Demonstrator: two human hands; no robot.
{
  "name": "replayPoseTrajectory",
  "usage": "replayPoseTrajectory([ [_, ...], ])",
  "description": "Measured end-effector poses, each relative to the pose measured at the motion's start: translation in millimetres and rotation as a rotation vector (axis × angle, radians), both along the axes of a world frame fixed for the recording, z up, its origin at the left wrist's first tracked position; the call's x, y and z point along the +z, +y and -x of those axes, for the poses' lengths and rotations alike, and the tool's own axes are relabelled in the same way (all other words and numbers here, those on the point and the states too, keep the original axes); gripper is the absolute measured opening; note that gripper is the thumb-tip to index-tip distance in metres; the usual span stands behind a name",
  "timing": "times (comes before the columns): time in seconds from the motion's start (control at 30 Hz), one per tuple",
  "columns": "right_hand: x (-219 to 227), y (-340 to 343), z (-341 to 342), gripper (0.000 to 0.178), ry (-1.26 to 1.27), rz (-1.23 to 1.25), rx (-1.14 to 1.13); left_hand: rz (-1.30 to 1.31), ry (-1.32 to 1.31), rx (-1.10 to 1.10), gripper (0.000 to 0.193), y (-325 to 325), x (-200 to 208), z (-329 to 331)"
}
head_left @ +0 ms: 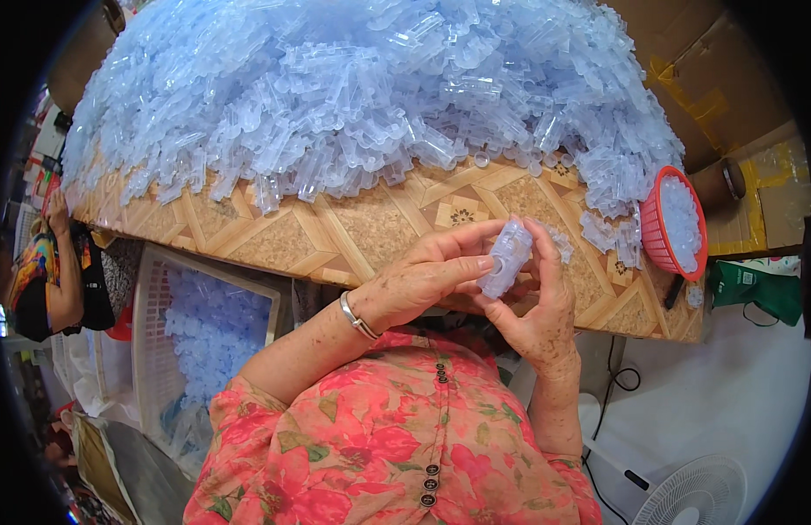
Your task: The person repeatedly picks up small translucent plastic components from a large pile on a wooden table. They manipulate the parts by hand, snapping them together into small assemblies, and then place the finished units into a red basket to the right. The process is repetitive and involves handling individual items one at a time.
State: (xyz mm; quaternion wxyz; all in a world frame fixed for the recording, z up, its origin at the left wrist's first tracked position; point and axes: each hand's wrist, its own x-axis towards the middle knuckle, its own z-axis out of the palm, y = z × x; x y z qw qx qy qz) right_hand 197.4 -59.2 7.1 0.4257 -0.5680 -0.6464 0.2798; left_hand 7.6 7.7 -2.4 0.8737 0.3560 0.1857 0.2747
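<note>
Between both hands, just above the near edge of the table, is a translucent, pale lilac plastic piece (507,257), roughly tube-shaped with a rounded opening. My left hand (440,267) grips it from the left, its thumb on the piece. My right hand (540,306) holds it from the right, with finger and thumb curled round it. A huge heap of clear bluish plastic pieces (361,96) covers the far part of the wood-patterned table (353,232). A few loose clear pieces (611,236) lie on the table to the right of my hands.
A red plastic basket (655,232) of small clear parts stands at the table's right end. Left below the table, a white crate (151,337) holds more bluish pieces. A fan (698,494) and cable are at lower right, cardboard boxes (712,79) at upper right. Another person's arm (66,262) shows far left.
</note>
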Motion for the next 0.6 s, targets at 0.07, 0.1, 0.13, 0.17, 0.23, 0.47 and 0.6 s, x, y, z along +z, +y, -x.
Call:
replayPoseTrajectory([
  [0.07, 1.4, -0.6, -3.0, 0.096, 0.004, 0.013, 0.032, 0.016, 0.017, -0.002, 0.060, 0.0, -0.1, 1.8],
  [0.1, 1.9, -1.4, -4.1, 0.097, 0.005, 0.020, 0.045, 0.024, 0.024, -0.005, 0.060, -0.1, -0.2, 2.2],
  [0.13, 2.0, -1.9, -3.8, 0.097, 0.026, 0.030, 0.046, 0.024, 0.034, -0.006, 0.060, -0.3, -0.3, 2.6],
  [0.17, 2.0, -2.3, -3.1, 0.097, 0.048, 0.039, 0.047, 0.023, 0.044, -0.006, 0.060, -0.4, -0.3, 3.1],
  [0.23, 0.4, -2.0, -2.7, 0.097, 0.064, 0.016, 0.045, 0.020, 0.050, -0.008, 0.060, -0.3, -0.1, 3.2],
  [0.47, 4.7, -0.3, -2.5, 0.096, 0.060, -0.026, 0.041, 0.023, 0.014, -0.009, 0.058, 0.1, 1.9, 2.2],
  [0.6, 6.9, 1.6, -2.2, 0.095, 0.040, -0.069, 0.050, 0.031, 0.024, -0.007, 0.056, 0.2, 2.0, 3.1],
])
